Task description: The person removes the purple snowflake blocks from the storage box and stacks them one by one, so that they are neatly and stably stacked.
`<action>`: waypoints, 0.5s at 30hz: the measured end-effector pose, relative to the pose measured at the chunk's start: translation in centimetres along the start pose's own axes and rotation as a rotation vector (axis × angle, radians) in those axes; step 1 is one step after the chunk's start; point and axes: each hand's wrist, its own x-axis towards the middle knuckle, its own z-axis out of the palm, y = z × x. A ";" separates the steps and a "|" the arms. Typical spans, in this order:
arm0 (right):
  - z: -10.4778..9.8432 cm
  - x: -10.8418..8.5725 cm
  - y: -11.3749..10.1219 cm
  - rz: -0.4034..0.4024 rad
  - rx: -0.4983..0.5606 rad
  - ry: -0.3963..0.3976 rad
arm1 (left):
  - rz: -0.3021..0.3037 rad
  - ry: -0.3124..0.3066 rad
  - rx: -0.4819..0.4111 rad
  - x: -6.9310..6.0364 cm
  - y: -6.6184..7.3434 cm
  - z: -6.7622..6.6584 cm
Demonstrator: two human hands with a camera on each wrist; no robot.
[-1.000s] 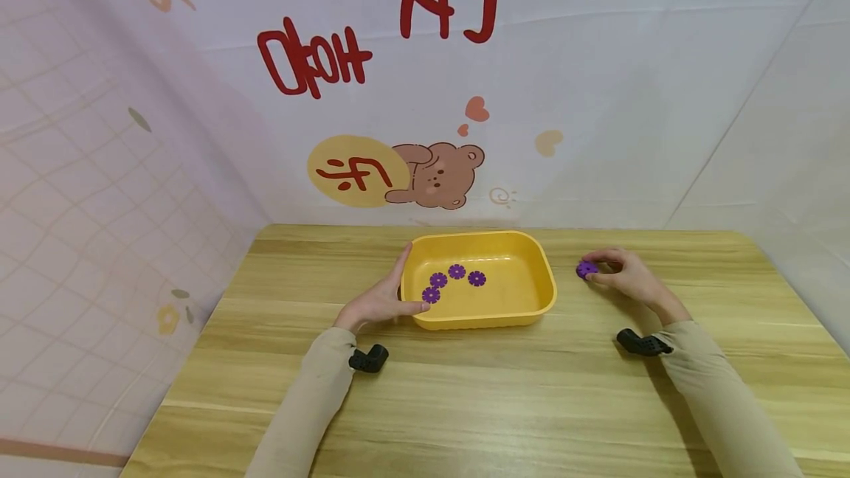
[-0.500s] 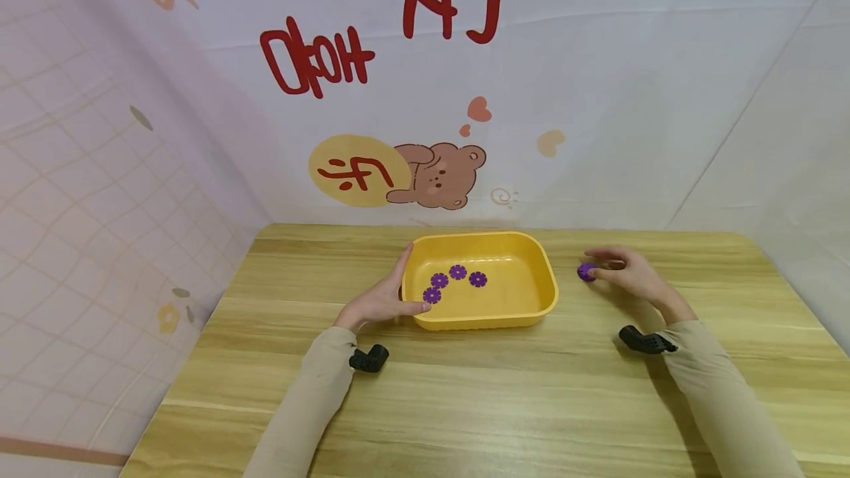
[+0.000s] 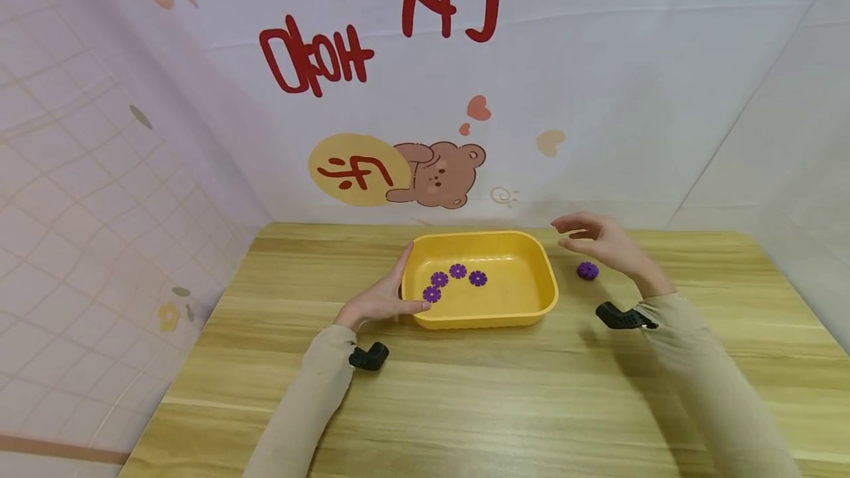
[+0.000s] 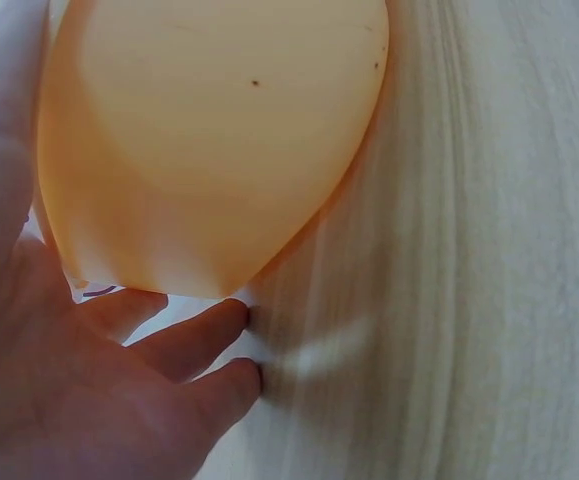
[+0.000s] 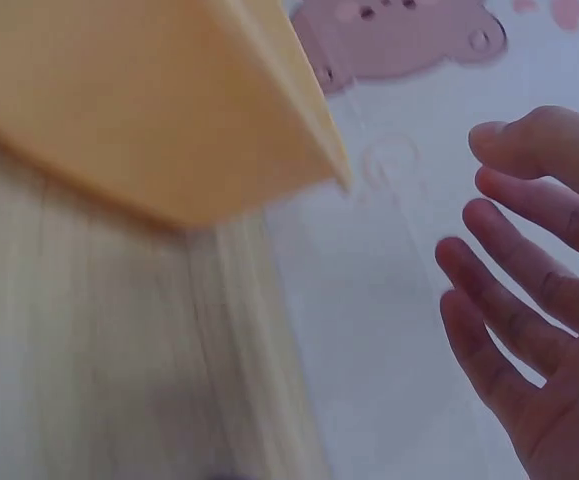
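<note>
My left hand [image 3: 381, 301] grips the left end of a yellow plastic tray [image 3: 511, 318]; its thumb lies at the near-left rim and other fingers reach along the end wall. In the left wrist view, fingertips [image 4: 231, 385] show beside the tray's outer wall [image 4: 219, 140]. Several purple notched discs lie flat in the tray, one of them a disc [image 3: 477, 279] right of the others. Holding nothing, my right hand [image 3: 607, 244] hovers with spread, slightly bent fingers, right of the tray. Below it, a small stack of purple discs [image 3: 587, 271] sits on the table.
The wooden table [image 3: 465, 404] meets a white wall cloth [image 3: 598, 94] printed with a bear [image 3: 443, 175] and red characters. Black wrist mounts [image 3: 624, 316] sit on both forearms.
My right hand has let go of the purple disc stack, then risen and moved left toward the tray. The left hand and the tray have stayed in place.
</note>
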 end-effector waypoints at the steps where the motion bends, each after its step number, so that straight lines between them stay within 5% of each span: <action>1: 0.3 0.5 -0.3 -0.005 0.015 -0.022 | 0.004 0.001 0.006 0.0 0.0 0.0; 15: 3.9 6.7 -2.7 0.006 0.018 -0.248 | -0.018 0.004 0.042 -0.1 0.3 -0.2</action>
